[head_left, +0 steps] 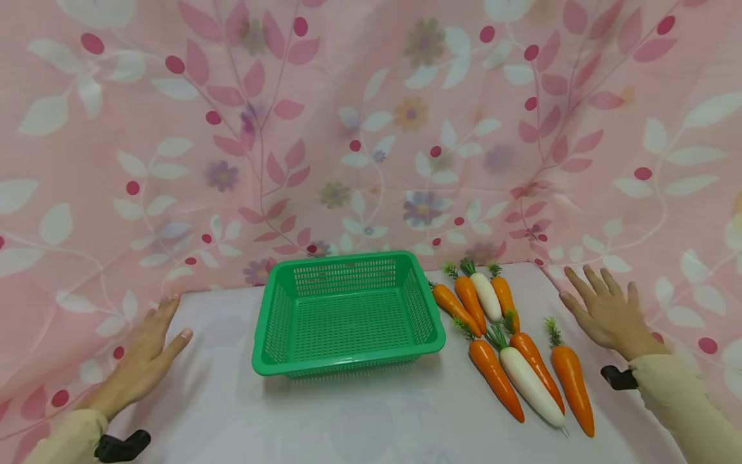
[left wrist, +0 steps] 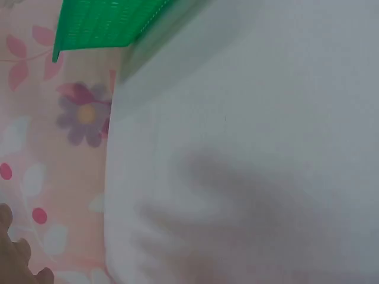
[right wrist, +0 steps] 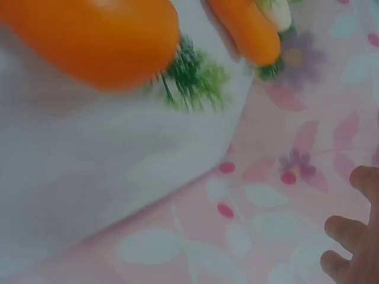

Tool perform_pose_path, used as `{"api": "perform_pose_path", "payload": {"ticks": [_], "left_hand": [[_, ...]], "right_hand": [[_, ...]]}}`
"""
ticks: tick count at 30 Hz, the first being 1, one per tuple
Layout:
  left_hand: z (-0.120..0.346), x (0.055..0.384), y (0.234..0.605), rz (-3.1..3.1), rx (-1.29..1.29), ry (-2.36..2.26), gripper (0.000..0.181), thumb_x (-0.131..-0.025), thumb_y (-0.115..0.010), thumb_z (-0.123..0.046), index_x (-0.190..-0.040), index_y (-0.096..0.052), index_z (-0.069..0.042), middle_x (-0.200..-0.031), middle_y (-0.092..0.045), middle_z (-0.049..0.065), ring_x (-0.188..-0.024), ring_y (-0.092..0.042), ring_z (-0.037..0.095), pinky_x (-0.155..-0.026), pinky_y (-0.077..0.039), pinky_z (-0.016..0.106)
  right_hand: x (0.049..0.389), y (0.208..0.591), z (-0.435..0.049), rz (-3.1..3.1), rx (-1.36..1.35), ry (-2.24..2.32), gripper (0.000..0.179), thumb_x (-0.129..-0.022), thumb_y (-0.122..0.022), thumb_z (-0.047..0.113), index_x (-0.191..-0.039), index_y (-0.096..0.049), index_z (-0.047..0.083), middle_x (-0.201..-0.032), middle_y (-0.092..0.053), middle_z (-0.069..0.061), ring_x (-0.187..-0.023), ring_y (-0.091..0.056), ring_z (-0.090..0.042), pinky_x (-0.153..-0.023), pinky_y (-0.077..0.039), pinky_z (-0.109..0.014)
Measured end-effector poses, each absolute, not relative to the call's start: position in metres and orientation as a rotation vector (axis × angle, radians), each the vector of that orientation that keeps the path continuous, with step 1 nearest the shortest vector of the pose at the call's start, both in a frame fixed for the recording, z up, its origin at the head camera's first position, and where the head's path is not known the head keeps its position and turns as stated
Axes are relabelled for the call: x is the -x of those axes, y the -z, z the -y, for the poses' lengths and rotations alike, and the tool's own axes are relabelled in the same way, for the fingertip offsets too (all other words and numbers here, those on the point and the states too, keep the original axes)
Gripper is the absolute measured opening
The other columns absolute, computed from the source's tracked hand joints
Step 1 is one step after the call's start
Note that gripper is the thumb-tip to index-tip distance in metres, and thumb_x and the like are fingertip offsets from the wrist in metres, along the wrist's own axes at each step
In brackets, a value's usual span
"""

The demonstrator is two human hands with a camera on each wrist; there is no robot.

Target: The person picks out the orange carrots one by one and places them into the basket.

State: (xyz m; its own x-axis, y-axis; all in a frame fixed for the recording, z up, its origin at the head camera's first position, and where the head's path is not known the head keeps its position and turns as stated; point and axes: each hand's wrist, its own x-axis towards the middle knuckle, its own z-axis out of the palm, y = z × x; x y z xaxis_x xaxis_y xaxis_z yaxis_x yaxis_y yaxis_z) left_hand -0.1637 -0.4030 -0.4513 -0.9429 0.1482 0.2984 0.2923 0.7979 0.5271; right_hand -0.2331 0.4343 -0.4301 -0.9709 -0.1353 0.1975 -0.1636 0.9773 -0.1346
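My left hand (head_left: 142, 354) hovers over the table's left edge, fingers straight and thumb apart, holding nothing. On the right, my right hand (head_left: 611, 316) is spread beside the vegetables, also holding nothing. A green plastic basket (head_left: 348, 367) stands between the hands, with nothing inside. To its right lie several orange carrots (head_left: 495, 379) with green tops and two white radishes (head_left: 530, 386). The carrot (head_left: 570, 386) at the far right is nearest my right hand. In the left wrist view the basket's corner (left wrist: 98, 23) shows; in the right wrist view, a carrot (right wrist: 112, 41) is close up.
A white cloth covers the table (head_left: 359, 419). Behind it and at both sides hangs a pink curtain (head_left: 371, 129) with leaves and flowers. Black wrist straps (head_left: 123, 446) sit at the sleeve cuffs. The farther carrots lie close against the basket's right side.
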Motion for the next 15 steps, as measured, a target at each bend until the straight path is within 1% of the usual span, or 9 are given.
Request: {"api": "perform_pose_path", "payload": {"ticks": [1, 3, 4, 6, 8, 9, 11, 12, 15], "left_hand": [[0.400, 0.164, 0.454, 2.746, 0.336, 0.913, 0.077, -0.112, -0.049, -0.026, -0.172, -0.002, -0.017, -0.176, 0.003, 0.026, -0.160, 0.007, 0.055, -0.127, 0.015, 0.060], [0.390, 0.166, 0.459, 2.757, 0.301, 1.072, 0.078, -0.113, -0.047, -0.028, -0.172, 0.003, -0.020, -0.176, 0.005, 0.026, -0.160, 0.007, 0.054, -0.127, 0.013, 0.060], [0.384, 0.167, 0.461, 2.768, 0.276, 1.151, 0.078, -0.114, -0.045, -0.030, -0.172, 0.007, -0.022, -0.176, 0.007, 0.025, -0.160, 0.006, 0.055, -0.127, 0.010, 0.062], [0.368, 0.169, 0.466, 2.783, 0.202, 1.328, 0.079, -0.115, -0.042, -0.036, -0.170, 0.013, -0.029, -0.177, 0.013, 0.022, -0.159, 0.007, 0.055, -0.124, 0.004, 0.071], [0.351, 0.172, 0.470, 2.774, 0.132, 1.505, 0.079, -0.114, -0.040, -0.042, -0.169, 0.017, -0.035, -0.177, 0.017, 0.019, -0.159, 0.008, 0.055, -0.118, -0.001, 0.080], [0.342, 0.174, 0.473, 2.764, 0.111, 1.570, 0.079, -0.114, -0.040, -0.044, -0.168, 0.018, -0.037, -0.177, 0.017, 0.017, -0.159, 0.008, 0.055, -0.116, -0.003, 0.082], [0.325, 0.177, 0.478, 2.713, 0.098, 1.702, 0.079, -0.114, -0.039, -0.046, -0.168, 0.017, -0.039, -0.177, 0.017, 0.016, -0.160, 0.007, 0.053, -0.117, -0.003, 0.082], [0.316, 0.178, 0.481, 2.676, 0.101, 1.769, 0.078, -0.114, -0.039, -0.045, -0.168, 0.017, -0.038, -0.178, 0.016, 0.015, -0.161, 0.007, 0.051, -0.118, -0.002, 0.080], [0.293, 0.182, 0.491, 2.549, 0.136, 1.951, 0.074, -0.115, -0.037, -0.042, -0.169, 0.013, -0.038, -0.179, 0.014, 0.011, -0.163, 0.010, 0.044, -0.123, 0.001, 0.074]], "right_hand": [[0.232, 0.434, -0.430, 2.920, -0.239, -0.220, 0.072, -0.111, -0.039, 0.052, -0.170, -0.022, 0.014, -0.167, -0.024, -0.037, -0.154, -0.011, -0.062, -0.114, 0.004, -0.085], [0.231, 0.442, -0.418, 2.881, -0.281, -0.220, 0.073, -0.109, -0.048, 0.051, -0.167, -0.031, 0.010, -0.163, -0.033, -0.037, -0.148, -0.024, -0.062, -0.114, -0.010, -0.084], [0.229, 0.446, -0.411, 2.861, -0.301, -0.221, 0.074, -0.107, -0.053, 0.051, -0.165, -0.036, 0.008, -0.160, -0.038, -0.037, -0.144, -0.030, -0.063, -0.112, -0.018, -0.084], [0.226, 0.453, -0.393, 2.811, -0.348, -0.237, 0.071, -0.103, -0.064, 0.046, -0.156, -0.048, 0.002, -0.147, -0.050, -0.038, -0.131, -0.043, -0.060, -0.104, -0.034, -0.079], [0.221, 0.459, -0.374, 2.766, -0.388, -0.249, 0.066, -0.099, -0.072, 0.041, -0.146, -0.058, -0.003, -0.131, -0.060, -0.035, -0.114, -0.052, -0.054, -0.093, -0.045, -0.069], [0.219, 0.462, -0.364, 2.745, -0.404, -0.246, 0.063, -0.097, -0.076, 0.039, -0.142, -0.063, -0.003, -0.122, -0.063, -0.032, -0.105, -0.055, -0.049, -0.086, -0.049, -0.063], [0.215, 0.466, -0.345, 2.721, -0.441, -0.256, 0.057, -0.093, -0.080, 0.035, -0.133, -0.069, -0.004, -0.106, -0.067, -0.025, -0.091, -0.055, -0.038, -0.076, -0.048, -0.051], [0.213, 0.468, -0.335, 2.722, -0.455, -0.270, 0.054, -0.092, -0.081, 0.034, -0.130, -0.071, -0.003, -0.099, -0.067, -0.020, -0.085, -0.053, -0.033, -0.072, -0.046, -0.045], [0.209, 0.471, -0.310, 2.746, -0.497, -0.307, 0.046, -0.092, -0.082, 0.034, -0.122, -0.075, 0.000, -0.083, -0.064, -0.004, -0.076, -0.049, -0.020, -0.065, -0.042, -0.035]]}}
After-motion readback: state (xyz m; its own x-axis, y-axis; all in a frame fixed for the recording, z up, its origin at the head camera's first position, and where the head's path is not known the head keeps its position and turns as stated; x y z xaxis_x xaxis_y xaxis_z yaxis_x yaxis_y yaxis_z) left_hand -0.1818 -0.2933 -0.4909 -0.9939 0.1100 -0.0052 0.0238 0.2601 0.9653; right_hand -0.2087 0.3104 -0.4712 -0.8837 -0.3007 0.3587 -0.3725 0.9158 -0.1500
